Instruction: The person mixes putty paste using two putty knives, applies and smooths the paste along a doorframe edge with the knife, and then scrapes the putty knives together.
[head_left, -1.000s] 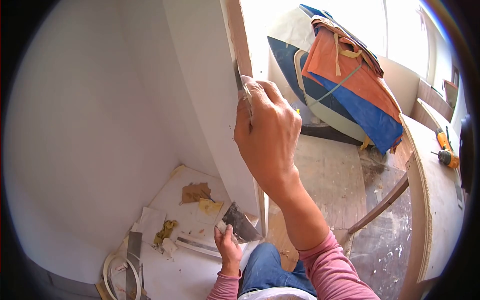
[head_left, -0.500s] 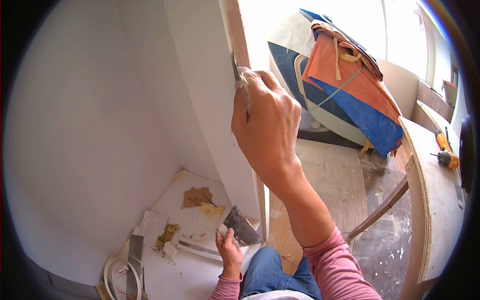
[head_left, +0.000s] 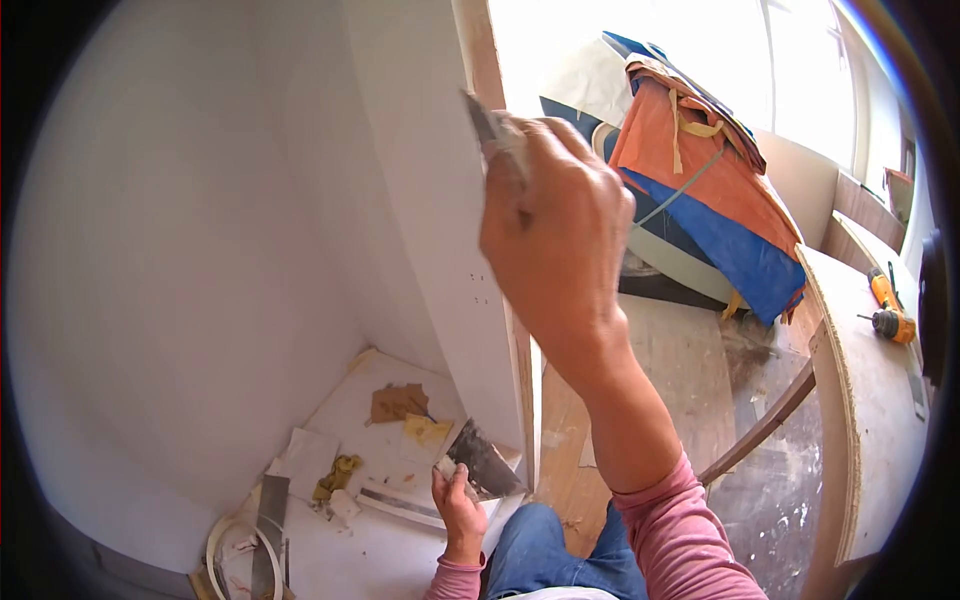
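My right hand [head_left: 558, 230], slightly smeared by motion, grips a putty knife [head_left: 482, 120] whose dark blade points up and left. The blade is beside the upright white panel [head_left: 405, 190], near its bare wooden edge [head_left: 483, 60]; whether it touches cannot be told. Lower down, my left hand [head_left: 462, 510] is closed on the pale handle of a wide putty knife [head_left: 486, 462]. That knife's broad grey blade is smeared with whitish stuff and stands over the white base panel [head_left: 400, 540], close to the foot of the upright.
Crumpled yellow-brown scraps [head_left: 336, 478], brown paper [head_left: 398, 402] and a coil of white edging strip [head_left: 215, 560] lie on the base panel. To the right, an orange cordless drill [head_left: 890, 310] rests on a board [head_left: 850, 400]. Orange and blue cloth [head_left: 690, 170] hangs behind.
My right hand has moved slightly right and down with its putty knife, and the blade has come away from the wooden edge. My left hand has barely moved.
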